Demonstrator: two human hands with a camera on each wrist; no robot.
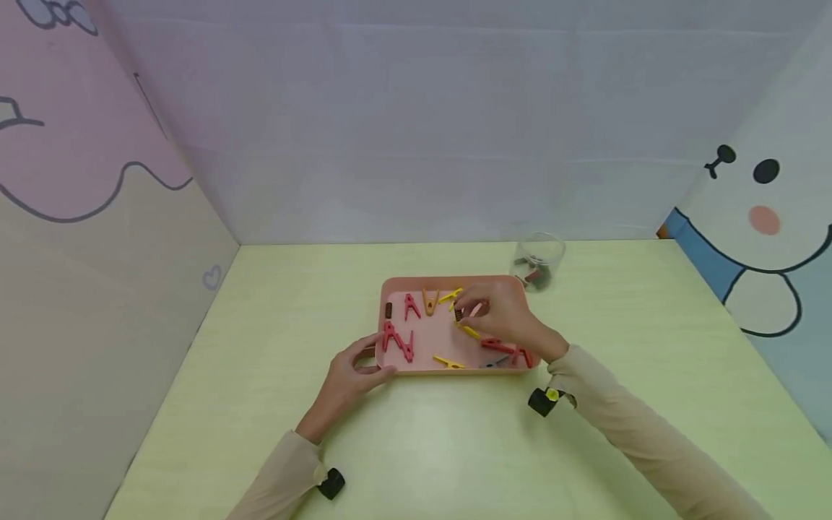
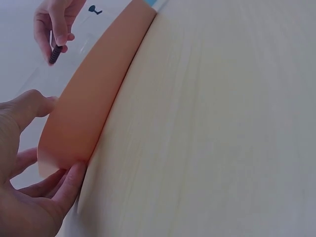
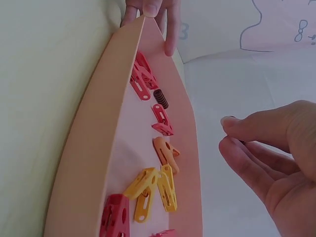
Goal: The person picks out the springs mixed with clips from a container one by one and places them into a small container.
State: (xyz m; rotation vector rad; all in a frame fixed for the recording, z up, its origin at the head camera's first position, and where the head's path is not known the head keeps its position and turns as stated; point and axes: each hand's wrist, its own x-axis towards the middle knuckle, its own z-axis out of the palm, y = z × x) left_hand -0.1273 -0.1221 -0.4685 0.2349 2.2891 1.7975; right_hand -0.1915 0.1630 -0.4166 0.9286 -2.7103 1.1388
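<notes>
A pink tray point(image 1: 435, 282) with small plastic clothespins in it stands before me. My left hand point(image 1: 346, 377) grips its near left corner; in the left wrist view thumb and fingers are around the orange-pink wall point(image 2: 89, 94). My right hand point(image 1: 503, 312) is above the tray, pinching a small dark ribbed cylinder point(image 2: 55, 54) between thumb and fingers. A similar brown ribbed cylinder point(image 3: 161, 98) lies in the tray by the far wall. Around it are red clothespins point(image 3: 162, 117), an orange clothespin point(image 3: 166, 154) and yellow clothespins point(image 3: 168, 190).
Behind the tray's far right corner stands a clear round container point(image 1: 552, 249) with dark pieces and a reddish one inside. A grey clothespin point(image 1: 497, 362) lies along the tray's near side. The pale wooden table point(image 1: 429, 448) ends at a white cloth wall point(image 1: 416, 144).
</notes>
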